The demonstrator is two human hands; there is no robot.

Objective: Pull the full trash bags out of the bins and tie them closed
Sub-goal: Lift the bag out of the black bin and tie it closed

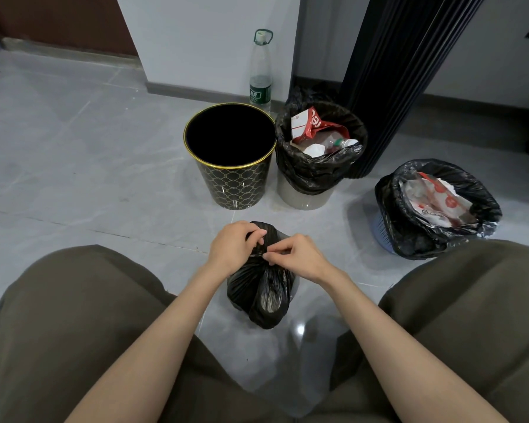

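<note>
Head | trash bag [263, 296] below | left hand [231, 244], right hand [298, 257] seemingly pinch neck

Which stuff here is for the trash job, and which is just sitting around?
For the job: black bag, gripped by left hand and right hand; full grey-bin bag in its grey bin; full blue-bin bag in its blue bin; gold-rimmed bin, no bag inside.
Just sitting around: plastic bottle; black ribbed column.
</note>
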